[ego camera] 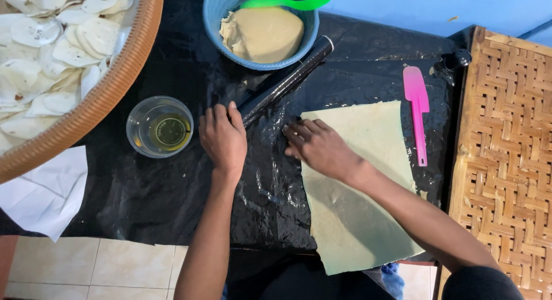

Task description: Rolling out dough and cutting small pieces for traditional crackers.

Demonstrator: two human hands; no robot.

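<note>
Black plastic sheeting [172,202] kept the thin dough sheet [356,219] off the floor; the right hand [322,147] lay flat and unclenched on its left edge, pinning it; the left hand [223,136] rested open beside the black rolling pin [287,80], grasping nothing.

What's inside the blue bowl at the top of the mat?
The blue bowl holds a beige lump of dough, with a green plastic spoon resting across the rim behind it. The dough covers the bowl's bottom, so anything beneath it cannot be seen.
</note>
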